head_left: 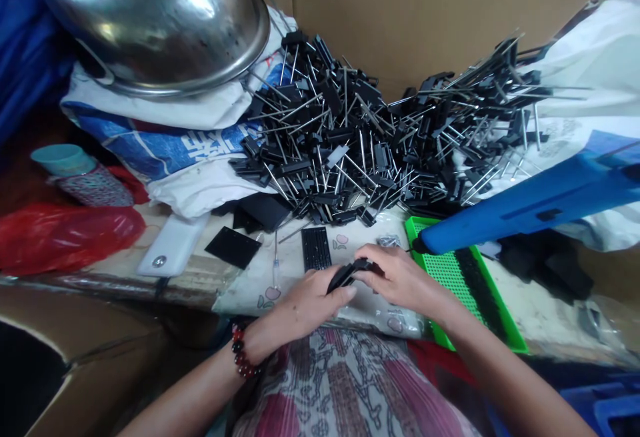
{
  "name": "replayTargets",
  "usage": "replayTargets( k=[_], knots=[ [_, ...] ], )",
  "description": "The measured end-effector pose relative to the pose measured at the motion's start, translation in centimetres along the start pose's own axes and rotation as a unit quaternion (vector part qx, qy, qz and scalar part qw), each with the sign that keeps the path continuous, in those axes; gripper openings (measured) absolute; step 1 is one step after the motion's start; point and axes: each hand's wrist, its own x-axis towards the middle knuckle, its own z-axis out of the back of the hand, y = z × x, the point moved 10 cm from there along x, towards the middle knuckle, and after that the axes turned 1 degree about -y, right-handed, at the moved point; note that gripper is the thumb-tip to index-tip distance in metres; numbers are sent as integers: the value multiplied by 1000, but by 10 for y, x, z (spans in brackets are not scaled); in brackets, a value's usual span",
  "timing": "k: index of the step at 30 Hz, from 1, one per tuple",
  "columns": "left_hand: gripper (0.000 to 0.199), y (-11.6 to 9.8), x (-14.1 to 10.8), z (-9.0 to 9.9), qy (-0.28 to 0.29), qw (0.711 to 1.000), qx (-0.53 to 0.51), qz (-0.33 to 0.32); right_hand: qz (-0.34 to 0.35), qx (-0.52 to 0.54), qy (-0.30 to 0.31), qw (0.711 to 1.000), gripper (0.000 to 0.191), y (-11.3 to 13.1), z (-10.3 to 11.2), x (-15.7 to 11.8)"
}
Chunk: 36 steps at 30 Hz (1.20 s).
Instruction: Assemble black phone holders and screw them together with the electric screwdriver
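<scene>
Black plastic makes up the small part [345,277] that we hold between both hands, just above the near edge of the surface [233,295]. Our left hand [313,297] is closed around its left end, with the thumb on the near side. Our right hand [393,277] has its fingers bent and nearly closed, pinching the other end. A bracelet of dark red beads [242,351] circles our left wrist.

Just beyond our left hand lies a slotted black piece [316,247], flat on a patterned sheet [295,303]. To its left we have a thin rod [275,263] and a flat black plate [233,247]; farther left is a pale, flat box with a round metal disc [173,243]. Behind all this spreads a large pile of black parts with metal rods [350,137], up against brown cardboard [450,17].

On our right, a bright green tray [504,310] holds a band of small black bits [480,290], and a blue tool [510,207] slants down with its dark tip over the tray's far left corner. At the upper left, a shiny metal bowl [170,23] rests upside down on a blue and white bag [165,150].
</scene>
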Motion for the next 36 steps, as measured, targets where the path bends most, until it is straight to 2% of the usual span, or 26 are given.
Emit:
replayTargets(
  k=[4, 7, 12, 14, 16, 19, 21, 29, 36],
  knots=[
    [22, -13, -4, 0, -9, 998, 61, -10, -3, -8, -14, 1000, 9, 0, 3, -2],
    [21, -20, -7, -1, -26, 993, 109, -27, -9, 4, -1, 1000, 6, -4, -2, -1],
    [22, -12, -5, 3, -41, 983, 175, -27, -2, 24, 41, 999, 3, -10, -17, 6],
    [21, -5, -2, 6, -26, 990, 135, -14, 1, 14, 44, 999, 10, -12, -18, 7],
    [21, 5, 0, 4, 10, 999, 30, 22, -3, 7, 52, 999, 25, -14, -18, 7],
    [26, 17, 0, -1, 58, 988, -115, 87, -9, 5, 83, 997, 48, -16, -22, 4],
    [28, 19, -1, -2, 68, 980, -154, 106, -16, 8, 99, 995, 54, -17, -25, 2],
    [25, 26, 7, 4, 53, 987, -123, 84, -33, 25, 97, 994, 51, -18, -29, 3],
    [23, 19, 4, 2, 64, 981, -159, 95, -51, 28, 92, 994, 40, -18, -32, 1]
  ],
)
